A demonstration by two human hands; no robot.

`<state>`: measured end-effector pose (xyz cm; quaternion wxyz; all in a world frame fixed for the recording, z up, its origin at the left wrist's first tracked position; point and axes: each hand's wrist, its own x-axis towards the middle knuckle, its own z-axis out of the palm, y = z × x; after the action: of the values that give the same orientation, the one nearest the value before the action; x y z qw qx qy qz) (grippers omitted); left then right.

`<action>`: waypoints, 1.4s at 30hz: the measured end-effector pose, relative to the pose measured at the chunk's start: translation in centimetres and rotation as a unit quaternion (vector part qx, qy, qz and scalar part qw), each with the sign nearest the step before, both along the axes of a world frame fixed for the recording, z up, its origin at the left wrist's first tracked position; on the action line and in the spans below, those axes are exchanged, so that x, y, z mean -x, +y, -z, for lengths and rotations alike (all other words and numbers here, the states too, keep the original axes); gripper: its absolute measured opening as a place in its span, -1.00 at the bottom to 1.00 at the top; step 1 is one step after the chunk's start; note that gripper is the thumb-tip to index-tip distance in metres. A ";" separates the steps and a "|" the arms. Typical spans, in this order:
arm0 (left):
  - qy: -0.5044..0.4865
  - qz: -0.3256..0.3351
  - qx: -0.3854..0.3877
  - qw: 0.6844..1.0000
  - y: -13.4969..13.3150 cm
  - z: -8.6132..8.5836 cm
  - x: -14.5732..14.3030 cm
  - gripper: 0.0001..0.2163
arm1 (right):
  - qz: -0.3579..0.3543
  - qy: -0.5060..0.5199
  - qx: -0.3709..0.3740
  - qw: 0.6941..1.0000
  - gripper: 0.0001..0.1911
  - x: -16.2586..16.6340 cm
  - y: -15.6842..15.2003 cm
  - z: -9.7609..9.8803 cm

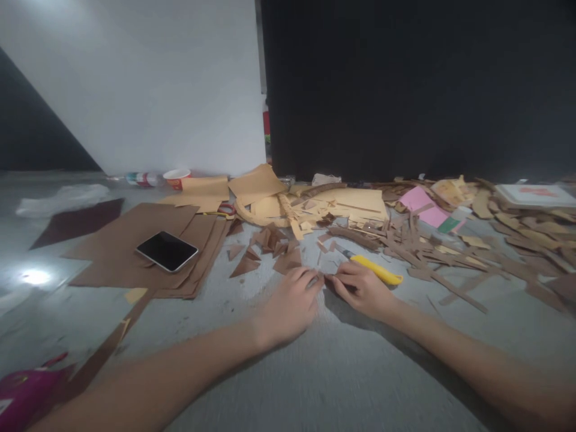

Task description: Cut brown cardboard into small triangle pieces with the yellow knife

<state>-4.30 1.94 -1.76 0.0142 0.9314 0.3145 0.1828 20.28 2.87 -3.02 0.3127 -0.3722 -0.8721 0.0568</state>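
My left hand [290, 303] and my right hand [362, 291] meet on the grey floor, fingers curled and pinched together around a small brown cardboard piece [330, 279] between them. A yellow utility knife [371, 268] lies just behind my right hand, touching or nearly touching its knuckles. Small brown cardboard triangles [270, 249] lie scattered just beyond my left hand.
A black phone [167, 251] rests on stacked brown cardboard sheets [135, 234] at the left. Cardboard strips and scraps [432, 246] cover the floor at the right, with pink paper [423, 206]. A bottle [144, 178] and a cup [176, 176] stand by the white wall. A magenta bag [22, 390] sits at lower left.
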 end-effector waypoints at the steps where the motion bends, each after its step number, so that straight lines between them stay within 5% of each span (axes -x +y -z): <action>1: -0.006 0.000 0.006 1.000 0.0 0.0 0.0 -0.63 | -0.002 -0.001 0.002 1.000 -0.55 0.0 0.0 0.0; 12: -0.055 0.003 0.068 0.996 0.3 0.0 0.1 -0.58 | -0.046 -0.098 -0.019 0.994 -0.65 -0.6 0.4 -0.6; 19: -0.014 0.007 0.023 1.000 0.3 0.0 0.1 -0.59 | -0.061 -0.117 -0.006 0.991 -0.64 -1.0 0.6 -1.2; 42: -0.003 -0.025 0.007 1.000 0.4 0.5 -0.5 -0.64 | -0.024 -0.122 -0.065 0.990 -0.43 -0.8 1.6 1.0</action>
<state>-3.75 2.38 -2.28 0.0171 0.9227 0.3387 0.1836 21.06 4.49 -4.04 0.2264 -0.3341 -0.9141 -0.0384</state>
